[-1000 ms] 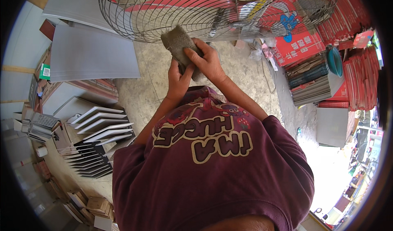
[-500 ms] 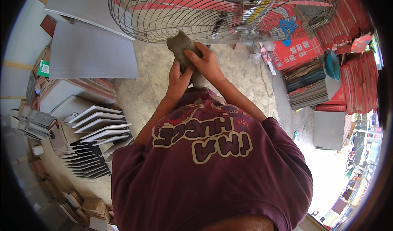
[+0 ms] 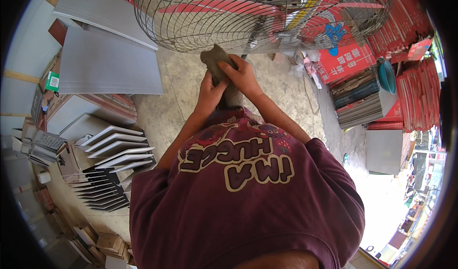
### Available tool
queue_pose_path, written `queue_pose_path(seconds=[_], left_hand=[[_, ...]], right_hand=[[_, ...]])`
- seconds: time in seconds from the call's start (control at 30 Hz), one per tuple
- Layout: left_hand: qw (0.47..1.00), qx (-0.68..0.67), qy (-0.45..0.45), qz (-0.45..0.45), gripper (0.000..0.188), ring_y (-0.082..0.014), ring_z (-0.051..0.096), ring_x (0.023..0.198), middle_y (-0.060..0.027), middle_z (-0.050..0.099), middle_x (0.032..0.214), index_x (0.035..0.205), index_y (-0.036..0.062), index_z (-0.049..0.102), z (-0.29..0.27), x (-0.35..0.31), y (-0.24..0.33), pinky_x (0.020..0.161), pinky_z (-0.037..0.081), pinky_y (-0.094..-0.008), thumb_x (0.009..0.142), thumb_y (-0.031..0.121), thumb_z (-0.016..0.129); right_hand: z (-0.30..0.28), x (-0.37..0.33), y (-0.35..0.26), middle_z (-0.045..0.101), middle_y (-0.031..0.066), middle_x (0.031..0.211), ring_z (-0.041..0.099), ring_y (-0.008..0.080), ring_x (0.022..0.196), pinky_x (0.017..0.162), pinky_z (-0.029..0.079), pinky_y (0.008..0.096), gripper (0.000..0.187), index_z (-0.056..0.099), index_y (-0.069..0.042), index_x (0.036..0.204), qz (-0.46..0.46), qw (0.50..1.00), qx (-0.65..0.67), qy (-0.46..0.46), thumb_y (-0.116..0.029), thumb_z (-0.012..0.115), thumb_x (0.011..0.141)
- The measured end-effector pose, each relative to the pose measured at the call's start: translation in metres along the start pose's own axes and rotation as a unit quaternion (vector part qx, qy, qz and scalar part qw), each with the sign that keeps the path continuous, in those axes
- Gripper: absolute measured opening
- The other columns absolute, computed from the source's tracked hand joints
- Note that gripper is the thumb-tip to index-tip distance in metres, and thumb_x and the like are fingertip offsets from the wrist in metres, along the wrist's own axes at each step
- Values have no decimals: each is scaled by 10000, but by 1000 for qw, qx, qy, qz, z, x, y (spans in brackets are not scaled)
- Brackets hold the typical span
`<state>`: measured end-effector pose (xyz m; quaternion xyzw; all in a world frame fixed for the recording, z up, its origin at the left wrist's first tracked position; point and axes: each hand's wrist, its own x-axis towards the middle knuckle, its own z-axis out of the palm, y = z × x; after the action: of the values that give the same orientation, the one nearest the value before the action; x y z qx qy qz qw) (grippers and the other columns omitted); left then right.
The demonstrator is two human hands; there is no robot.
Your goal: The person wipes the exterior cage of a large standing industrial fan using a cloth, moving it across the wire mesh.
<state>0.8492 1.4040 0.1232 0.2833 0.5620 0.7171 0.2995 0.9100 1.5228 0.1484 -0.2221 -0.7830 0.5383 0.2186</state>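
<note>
Both of my hands hold a grey-brown cloth [image 3: 215, 59] in front of my chest. My left hand [image 3: 209, 91] grips its lower part from the left. My right hand [image 3: 242, 74] closes over it from the right, fingers wrapped on the fabric. The cloth's top edge reaches the lower rim of a large round wire fan guard [image 3: 248, 16], just ahead of my hands. My maroon printed shirt [image 3: 248, 192] fills the lower picture.
Large grey tiles [image 3: 105, 64] lie flat on the left. A rack of leaning tile samples [image 3: 114, 154] stands at lower left. Red cartons [image 3: 343, 54] and stacked boxes [image 3: 362, 102] line the right. Concrete floor [image 3: 286, 83] runs beneath.
My hands and the cloth have shifted slightly lower and closer to my chest, with the cloth folded more tightly between them. The fan guard has not moved.
</note>
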Motion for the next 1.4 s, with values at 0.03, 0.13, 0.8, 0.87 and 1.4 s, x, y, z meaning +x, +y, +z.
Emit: queue_pose_path(seconds=[0.03,0.13,0.8,0.87,1.4], left_hand=[[1000,18,-6,-1,428,-144,523,1055,-74,538,1145,1266,3,394,1,-2,4,886,439,-275,879,53,567],[995,63,-4,72,412,-143,525,1045,-73,543,1128,1260,-4,394,6,-3,24,881,435,-271,880,37,547],[982,111,-10,154,417,-215,603,905,-153,591,1012,1216,-7,434,27,13,19,774,472,-311,830,46,584],[975,144,-16,171,411,-234,606,899,-164,589,1011,1206,-10,438,32,20,34,765,471,-318,825,44,581],[996,74,-51,28,328,-111,531,969,-75,574,1063,1183,-12,452,34,16,3,829,434,-254,904,117,566]], right_hand=[[0,-2,-5,630,154,831,610,216,732,685,483,301,410,563,3,1094,4,1000,15,1,-282,647,812],[-4,-12,-30,631,130,826,580,173,709,677,479,289,384,560,-2,1103,-84,991,84,66,-255,639,825],[-25,-15,-32,608,75,872,533,105,797,706,461,252,338,539,25,1116,-92,979,142,111,-175,610,854],[-29,-14,-38,604,71,875,524,100,801,711,459,249,322,535,18,1121,-131,969,158,135,-155,602,859],[-39,-19,-4,597,53,797,518,95,735,668,446,248,313,567,28,1053,-5,986,133,104,-206,621,852]])
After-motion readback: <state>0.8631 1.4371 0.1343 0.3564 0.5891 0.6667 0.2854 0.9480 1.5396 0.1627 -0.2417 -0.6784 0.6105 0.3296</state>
